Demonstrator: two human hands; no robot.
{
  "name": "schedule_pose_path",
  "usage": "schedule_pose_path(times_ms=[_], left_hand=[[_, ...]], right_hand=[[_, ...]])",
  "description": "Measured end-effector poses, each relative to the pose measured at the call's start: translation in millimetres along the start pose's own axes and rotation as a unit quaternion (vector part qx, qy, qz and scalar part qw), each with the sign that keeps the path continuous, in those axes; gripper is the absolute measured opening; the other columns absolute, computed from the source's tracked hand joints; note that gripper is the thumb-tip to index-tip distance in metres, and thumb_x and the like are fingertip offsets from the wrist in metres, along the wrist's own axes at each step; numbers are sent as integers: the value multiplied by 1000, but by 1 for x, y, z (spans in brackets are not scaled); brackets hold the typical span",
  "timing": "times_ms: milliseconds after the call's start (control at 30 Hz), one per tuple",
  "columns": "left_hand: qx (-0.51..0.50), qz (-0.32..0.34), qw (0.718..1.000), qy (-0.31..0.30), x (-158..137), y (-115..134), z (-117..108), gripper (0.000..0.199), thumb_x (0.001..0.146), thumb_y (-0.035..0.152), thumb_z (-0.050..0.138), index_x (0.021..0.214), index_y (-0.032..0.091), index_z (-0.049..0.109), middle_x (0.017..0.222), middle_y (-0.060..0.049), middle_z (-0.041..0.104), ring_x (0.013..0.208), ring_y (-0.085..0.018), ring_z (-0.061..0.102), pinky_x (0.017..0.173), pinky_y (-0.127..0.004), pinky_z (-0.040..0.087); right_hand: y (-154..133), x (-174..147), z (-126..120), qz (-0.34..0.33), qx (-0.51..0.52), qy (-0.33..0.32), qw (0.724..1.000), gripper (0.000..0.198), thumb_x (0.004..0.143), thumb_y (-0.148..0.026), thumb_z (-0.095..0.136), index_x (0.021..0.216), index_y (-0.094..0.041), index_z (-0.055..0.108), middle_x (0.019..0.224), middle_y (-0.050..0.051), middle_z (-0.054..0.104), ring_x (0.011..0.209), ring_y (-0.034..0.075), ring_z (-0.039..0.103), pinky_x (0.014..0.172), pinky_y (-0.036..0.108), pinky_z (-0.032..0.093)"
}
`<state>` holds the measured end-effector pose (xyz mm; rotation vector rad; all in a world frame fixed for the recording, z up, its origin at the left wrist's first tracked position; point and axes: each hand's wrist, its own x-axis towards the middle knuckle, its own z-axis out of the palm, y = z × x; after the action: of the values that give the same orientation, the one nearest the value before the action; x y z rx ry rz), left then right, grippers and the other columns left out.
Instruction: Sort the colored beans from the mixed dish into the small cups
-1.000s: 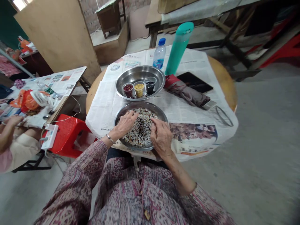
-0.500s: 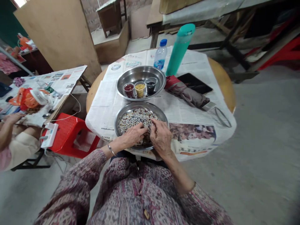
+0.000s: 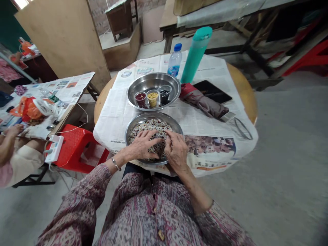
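Note:
A steel basin [image 3: 156, 116] close to my body holds mixed grains [image 3: 155, 125], pale with dark and reddish bits. My left hand [image 3: 140, 145] is over its left side, fingers spread, nothing visible in them. At the right side, my right hand [image 3: 176, 150] has thumb and fingertips drawn together at the grains; whatever they pinch is too small to make out. Beyond lies a second steel basin [image 3: 153, 81] with three clear cups: one of dark red beans [image 3: 140, 99], one of yellow beans [image 3: 152, 98], one of black beans [image 3: 164, 96].
Newspaper [image 3: 110, 118] covers the round table. Behind the basins stand a water bottle [image 3: 175, 61] and a teal bottle [image 3: 196, 54]. A folded umbrella [image 3: 203, 100] and a black tablet [image 3: 214, 91] lie right. A red stool [image 3: 73, 147] and a seated person [image 3: 22, 153] are left.
My left hand has moved slightly left and its fingers have spread from a closed, curled shape. The right hand stays nearly in place, fingertips still together.

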<state>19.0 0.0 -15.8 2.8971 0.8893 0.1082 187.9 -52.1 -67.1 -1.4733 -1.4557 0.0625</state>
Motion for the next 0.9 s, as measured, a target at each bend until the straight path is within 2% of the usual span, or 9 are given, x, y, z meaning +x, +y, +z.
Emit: schedule_pose_path(times_ms=[100,233,433,567,633,700,767,833,900], left_hand=[[22,81,996,-27,11,7,11,46,90,43,66,130,23,57,150,-14,43,141,-34,35,115,-60,28],[68,77,995,-6,39,0,18,28,99,24,48,123,15,60,131,-14,57,128,-27,47,114,-49,32],[116,-87,989,-15,42,-24,0,28,98,11,40,115,16,60,117,-11,60,111,-26,52,95,-41,45],[76,-180,980,-28,12,-25,-11,27,99,34,51,120,20,59,122,-11,57,113,-26,51,91,-39,48],[37,-153,987,-44,-1,-19,-12,53,89,54,64,130,24,53,130,-10,52,117,-29,49,92,-41,49],[1,-107,992,-64,-9,-10,-10,72,78,59,74,137,27,48,134,-10,48,119,-30,48,93,-41,51],[-27,-80,994,-65,-9,-2,-3,60,83,46,74,134,27,50,131,-9,49,117,-28,50,93,-40,51],[-50,-68,995,-53,-1,4,5,31,92,25,62,122,22,57,120,-8,53,109,-22,54,92,-35,52],[-76,-57,995,-44,11,6,11,21,95,10,48,110,18,61,106,-6,57,98,-18,57,88,-31,52]], right_hand=[[0,0,0,-1,-1,-5,1000,32,99,-23,39,117,-17,65,110,13,72,103,24,63,94,44,51],[0,0,0,-5,-2,-5,1000,31,99,-24,40,115,-17,66,110,12,72,101,24,63,94,43,51],[-1,1,1,-7,-2,-10,1000,32,99,-23,39,118,-18,65,111,12,72,103,24,63,95,43,51],[-1,1,1,-9,-5,-12,1000,32,99,-22,40,118,-17,65,110,12,72,104,23,63,95,43,51],[-1,1,1,-9,-10,-13,1000,32,99,-22,41,118,-17,65,111,12,72,104,23,64,95,42,51],[-1,1,0,-9,-13,-16,1000,32,99,-23,41,118,-17,65,111,12,72,103,23,64,94,42,52],[-2,0,0,-8,-18,-20,1000,32,99,-23,41,118,-17,65,111,12,72,103,23,64,93,42,52],[-1,0,0,-6,-21,-28,999,32,98,-23,41,117,-17,66,110,12,72,102,24,64,93,43,52],[0,-1,-1,-4,-21,-37,999,32,98,-23,41,117,-17,66,110,13,72,102,24,64,93,44,52]])
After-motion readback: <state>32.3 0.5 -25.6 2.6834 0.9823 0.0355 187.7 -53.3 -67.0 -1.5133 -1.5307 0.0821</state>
